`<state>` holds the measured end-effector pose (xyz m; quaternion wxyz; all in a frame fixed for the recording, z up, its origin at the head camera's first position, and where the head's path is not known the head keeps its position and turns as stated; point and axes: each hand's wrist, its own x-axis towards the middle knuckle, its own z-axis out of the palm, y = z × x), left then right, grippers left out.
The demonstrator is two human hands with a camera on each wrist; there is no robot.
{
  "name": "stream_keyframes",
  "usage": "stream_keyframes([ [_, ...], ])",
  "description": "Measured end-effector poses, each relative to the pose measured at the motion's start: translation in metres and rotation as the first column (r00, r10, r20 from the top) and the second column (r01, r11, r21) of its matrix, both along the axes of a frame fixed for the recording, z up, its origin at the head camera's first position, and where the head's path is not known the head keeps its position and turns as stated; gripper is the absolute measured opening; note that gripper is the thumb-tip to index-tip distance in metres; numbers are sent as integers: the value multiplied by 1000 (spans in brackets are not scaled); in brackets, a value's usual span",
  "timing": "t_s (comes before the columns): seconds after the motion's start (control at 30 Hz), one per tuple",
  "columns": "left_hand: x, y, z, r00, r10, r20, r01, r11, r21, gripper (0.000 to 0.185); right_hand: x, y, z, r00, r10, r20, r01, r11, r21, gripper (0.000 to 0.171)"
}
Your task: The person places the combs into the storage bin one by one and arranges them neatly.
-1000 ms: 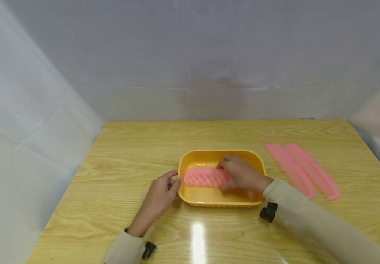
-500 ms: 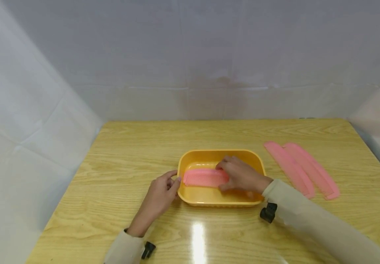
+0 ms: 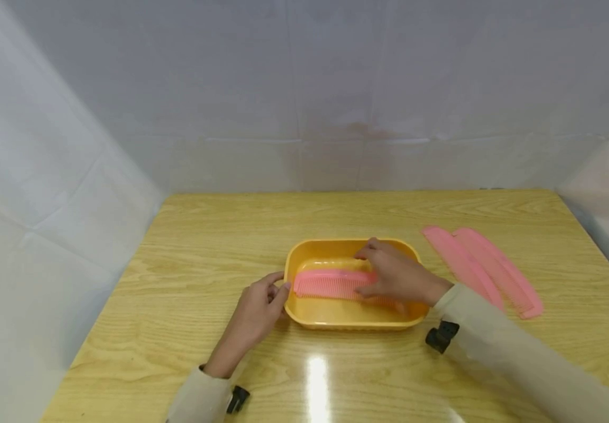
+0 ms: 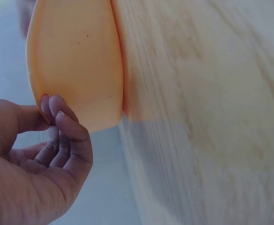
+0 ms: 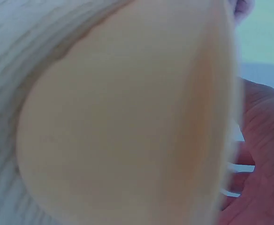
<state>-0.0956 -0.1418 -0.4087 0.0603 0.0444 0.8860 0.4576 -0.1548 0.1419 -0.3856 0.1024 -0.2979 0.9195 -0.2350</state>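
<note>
A yellow oval tray sits mid-table with a pink comb lying lengthwise in it, teeth toward me. My right hand hovers over the comb's right end, its fingers raised toward the far rim and its thumb near the teeth; I see no clear grip. My left hand holds the tray's left end between thumb and curled fingertips. The left wrist view shows those fingertips on the tray's outer wall. The right wrist view is blurred: the tray wall fills it, with my palm at right.
Two more pink combs lie side by side on the wooden table, right of the tray. White sheets close in the back and both sides. A light glare marks the table's near middle.
My right hand has slid right and toward the far rim, uncovering more of the comb, which stays where it lay. The left hand and tray have not moved.
</note>
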Motion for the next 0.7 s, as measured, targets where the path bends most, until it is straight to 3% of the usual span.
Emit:
stream_keyframes([
  [0.37,0,1,1,1000,1,15,-1,1000,3,40,-3,32,23,994,-74,-85,71,997,-43,59],
  [0.7,-1,1,2,1000,1,14,-1,1000,-10,41,0,72,38,975,-202,-92,199,979,-39,61],
])
